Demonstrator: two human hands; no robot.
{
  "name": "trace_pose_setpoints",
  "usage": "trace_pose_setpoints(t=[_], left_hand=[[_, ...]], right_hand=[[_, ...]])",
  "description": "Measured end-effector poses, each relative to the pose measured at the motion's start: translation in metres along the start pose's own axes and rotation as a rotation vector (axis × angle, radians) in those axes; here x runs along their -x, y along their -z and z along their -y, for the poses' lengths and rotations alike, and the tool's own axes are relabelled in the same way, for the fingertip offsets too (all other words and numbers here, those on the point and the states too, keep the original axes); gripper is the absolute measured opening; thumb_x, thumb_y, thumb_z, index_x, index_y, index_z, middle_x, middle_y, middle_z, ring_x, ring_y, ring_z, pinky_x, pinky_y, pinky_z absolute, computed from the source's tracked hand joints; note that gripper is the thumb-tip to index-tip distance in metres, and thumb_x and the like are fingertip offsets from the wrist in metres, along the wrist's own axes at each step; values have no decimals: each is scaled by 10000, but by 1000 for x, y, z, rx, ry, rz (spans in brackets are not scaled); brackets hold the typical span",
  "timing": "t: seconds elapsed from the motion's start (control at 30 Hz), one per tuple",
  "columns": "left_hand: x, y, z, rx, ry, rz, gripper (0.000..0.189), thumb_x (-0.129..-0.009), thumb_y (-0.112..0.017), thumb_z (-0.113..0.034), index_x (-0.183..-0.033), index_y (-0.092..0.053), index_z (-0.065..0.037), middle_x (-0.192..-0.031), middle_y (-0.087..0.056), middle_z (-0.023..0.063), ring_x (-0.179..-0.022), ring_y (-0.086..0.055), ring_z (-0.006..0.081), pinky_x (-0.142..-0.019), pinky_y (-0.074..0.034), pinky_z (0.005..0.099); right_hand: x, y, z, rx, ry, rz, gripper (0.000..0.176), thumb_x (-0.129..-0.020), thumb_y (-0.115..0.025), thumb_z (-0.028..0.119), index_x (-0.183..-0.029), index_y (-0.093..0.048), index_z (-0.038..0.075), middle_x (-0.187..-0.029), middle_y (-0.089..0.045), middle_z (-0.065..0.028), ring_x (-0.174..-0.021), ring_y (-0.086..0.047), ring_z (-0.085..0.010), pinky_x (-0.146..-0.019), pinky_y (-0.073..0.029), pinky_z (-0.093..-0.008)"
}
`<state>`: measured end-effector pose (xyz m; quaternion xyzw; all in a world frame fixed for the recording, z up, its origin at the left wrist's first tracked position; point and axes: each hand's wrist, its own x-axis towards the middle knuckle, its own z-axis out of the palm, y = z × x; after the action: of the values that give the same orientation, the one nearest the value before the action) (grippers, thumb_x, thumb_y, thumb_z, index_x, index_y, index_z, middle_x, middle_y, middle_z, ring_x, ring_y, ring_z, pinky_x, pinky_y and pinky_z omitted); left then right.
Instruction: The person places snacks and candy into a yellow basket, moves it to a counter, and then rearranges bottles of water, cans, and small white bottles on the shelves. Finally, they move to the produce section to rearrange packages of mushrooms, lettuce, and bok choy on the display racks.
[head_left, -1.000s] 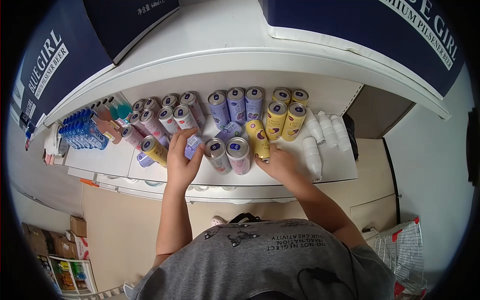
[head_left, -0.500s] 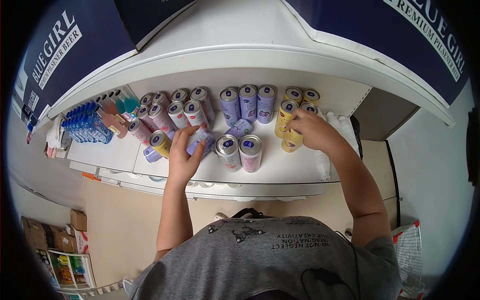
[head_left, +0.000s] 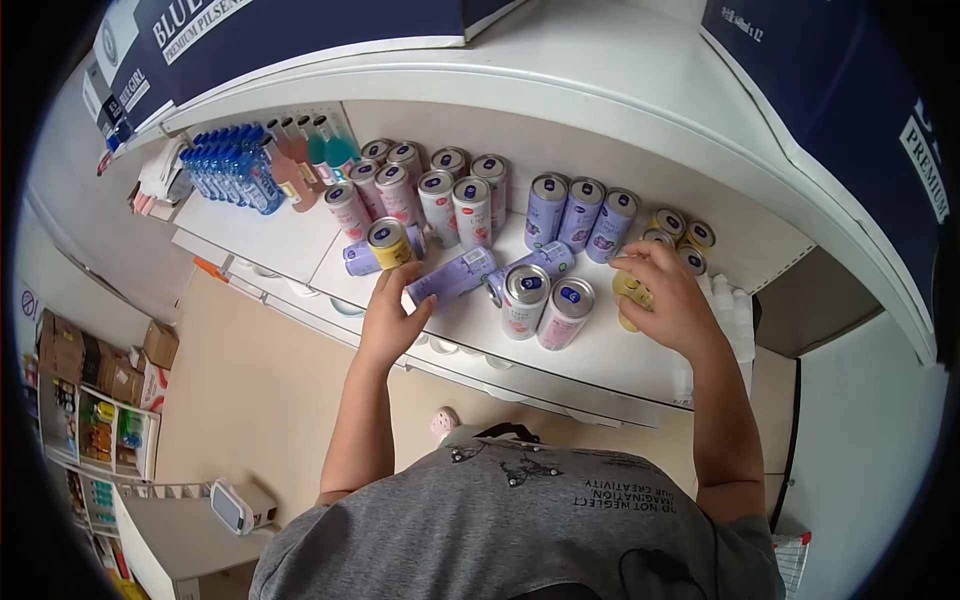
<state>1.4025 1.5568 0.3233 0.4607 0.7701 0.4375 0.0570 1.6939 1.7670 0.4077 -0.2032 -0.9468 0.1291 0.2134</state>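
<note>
- Head view: the left hand (head_left: 392,318) curled its fingers round the end of a lying purple can (head_left: 452,275) on the shelf (head_left: 606,352).
- The right hand (head_left: 672,300) wrapped its fingers round a yellow can (head_left: 628,290), which stood mostly hidden beneath them.

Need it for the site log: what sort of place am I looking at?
Most likely a shop aisle: a white shelf stocked with rows of drink cans, blue bottles beside them, beer cartons stacked above. The right hand holds a yellow can.
</note>
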Motion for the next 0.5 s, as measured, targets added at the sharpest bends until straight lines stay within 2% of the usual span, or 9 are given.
trace_pose_setpoints(t=[0.1, 0.13, 0.2, 0.23, 0.3, 0.37, 0.43, 0.5], left_hand=[[5, 6, 3, -121, -31, 38, 490, -752, -704, -97, -1205, -529, -32, -1122, -575, 176, -1062, -563, 328, -882, -473, 383], [5, 3, 7, -200, -71, 52, 544, -726, -715, -113, -1227, -513, -49, -1126, -563, 178, -1068, -546, 348, -880, -481, 395], [4, -5, 6, -369, -127, 149, 609, -700, -729, -136, -1256, -489, -64, -1152, -539, 157, -1069, -540, 340, -878, -488, 398], [1, -10, 13, -415, -213, 168, 709, -681, -746, -148, -1318, -443, -78, -1195, -505, 163, -1066, -537, 349, -884, -483, 415], [-3, -19, 15, -562, -147, 292, 745, -665, -744, -144, -1338, -431, -88, -1224, -484, 158, -1094, -520, 344, -879, -489, 416], [-5, -29, 28, -630, -189, 302, 717, -711, -700, -149, -1368, -416, -97, -1256, -468, 162, -1135, -497, 327, -902, -477, 414], [-5, -36, 37, -730, -270, 219, 634, -771, -617, -113, -1372, -416, -104, -1278, -460, 171, -1156, -476, 320, -947, -438, 408], [-5, -40, 44, -733, -286, 210, 612, -785, -589, -103, -1373, -417, -108, -1283, -461, 174, -1148, -476, 317, -954, -422, 408]], right_hand=[[-16, -11, 21, -141, 51, -11, 391, -773, -726, 249, -1120, -637, 91, -1124, -558, -85, -1024, -563, -274, -899, -457, -382], [-21, -15, 27, -143, 46, -10, 391, -773, -726, 249, -1120, -637, 91, -1124, -558, -85, -1024, -563, -274, -899, -457, -382], [-35, -18, 38, -193, -36, 55, 457, -772, -729, 354, -1134, -632, 92, -1101, -579, -87, -1008, -585, -275, -875, -470, -379], [-41, -19, 45, -185, -41, 48, 457, -772, -729, 354, -1134, -632, 92, -1101, -579, -87, -1008, -585, -275, -875, -470, -379], [-52, -19, 60, -97, -69, 127, 502, -754, -757, 368, -1148, -631, 85, -1138, -580, -72, -1028, -586, -264, -871, -473, -352], [-58, -26, 66, -88, -102, 122, 523, -743, -763, 385, -1150, -631, 85, -1133, -587, -82, -1023, -590, -265, -864, -476, -354], [-64, -31, 65, -78, -135, 128, 544, -731, -769, 401, -1152, -630, 86, -1128, -595, -92, -1018, -594, -267, -858, -479, -355], [-76, -32, 57, -225, -230, 224, 541, -741, -753, 421, -1147, -631, 85, -1123, -601, -118, -1013, -598, -276, -859, -482, -366]])
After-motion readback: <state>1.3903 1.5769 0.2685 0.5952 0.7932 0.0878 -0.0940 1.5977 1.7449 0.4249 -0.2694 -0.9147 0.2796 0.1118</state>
